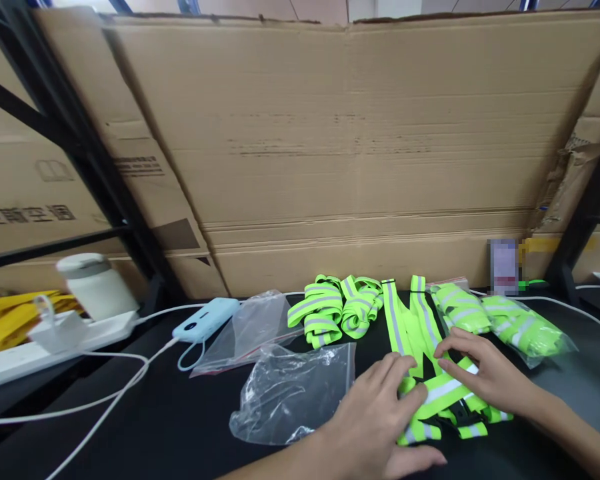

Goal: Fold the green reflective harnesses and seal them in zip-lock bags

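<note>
A fluorescent yellow-green reflective strap vest (443,393) with grey stripes and black buckles lies partly folded on the black table in front of me. My left hand (380,413) rests at its left edge, thumb and fingers apart, fingertips touching the webbing. Over the vest's right side is my right hand (487,370), its fingers curved and spread above a diagonal band. Neither hand visibly grips the webbing. Two rolled bundles of the same straps, a left bundle (320,313) and a right bundle (361,303), sit behind. A clear plastic bag (295,393) lies beside my left hand.
Bagged green straps (525,327) lie at the right. Another clear bag (255,330) and a light-blue power bank (206,320) are left of the bundles. White cables run to a power strip (105,333) near a white cup (97,287). A cardboard wall (350,167) closes off the back.
</note>
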Tool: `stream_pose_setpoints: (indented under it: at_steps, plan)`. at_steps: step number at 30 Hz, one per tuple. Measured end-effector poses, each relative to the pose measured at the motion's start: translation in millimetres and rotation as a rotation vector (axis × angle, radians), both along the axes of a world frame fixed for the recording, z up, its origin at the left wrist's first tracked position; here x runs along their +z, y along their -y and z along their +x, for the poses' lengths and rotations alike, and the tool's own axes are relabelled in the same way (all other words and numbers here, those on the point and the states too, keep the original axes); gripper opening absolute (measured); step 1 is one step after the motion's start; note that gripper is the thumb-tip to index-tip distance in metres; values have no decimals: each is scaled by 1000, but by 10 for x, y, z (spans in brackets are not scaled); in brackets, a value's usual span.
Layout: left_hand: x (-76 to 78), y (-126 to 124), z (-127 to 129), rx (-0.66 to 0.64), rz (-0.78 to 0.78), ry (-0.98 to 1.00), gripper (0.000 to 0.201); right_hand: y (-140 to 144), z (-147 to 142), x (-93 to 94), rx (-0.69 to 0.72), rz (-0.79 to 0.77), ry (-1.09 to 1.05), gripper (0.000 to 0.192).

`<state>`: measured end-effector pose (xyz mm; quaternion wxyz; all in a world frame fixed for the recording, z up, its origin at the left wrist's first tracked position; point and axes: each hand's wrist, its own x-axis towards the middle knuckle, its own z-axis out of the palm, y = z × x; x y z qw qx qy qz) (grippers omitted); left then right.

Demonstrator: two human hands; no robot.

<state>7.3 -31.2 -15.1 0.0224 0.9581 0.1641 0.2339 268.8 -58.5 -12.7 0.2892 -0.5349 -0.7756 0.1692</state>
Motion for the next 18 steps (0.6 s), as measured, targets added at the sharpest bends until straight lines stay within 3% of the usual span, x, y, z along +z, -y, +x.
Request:
stream_pose_setpoints:
  at_steps: [3,7,12,15,18]
  plan:
    - [48,-10,-14,8,-42,-76,65,16,31,-23,-13,18,-13,27]
    - [45,-40,-12,21,-99,-121,50,50,111,-8,1,30,-16,31]
    - [55,-87,42,41,-208,-42,37,105,249,2,9,10,-83,26]
    - [83,-110,88,85,-330,33,31,134,311,0,21,-6,-162,50]
    - [94,-148,116,166,-426,132,28,167,342,39,121,-13,-110,83]
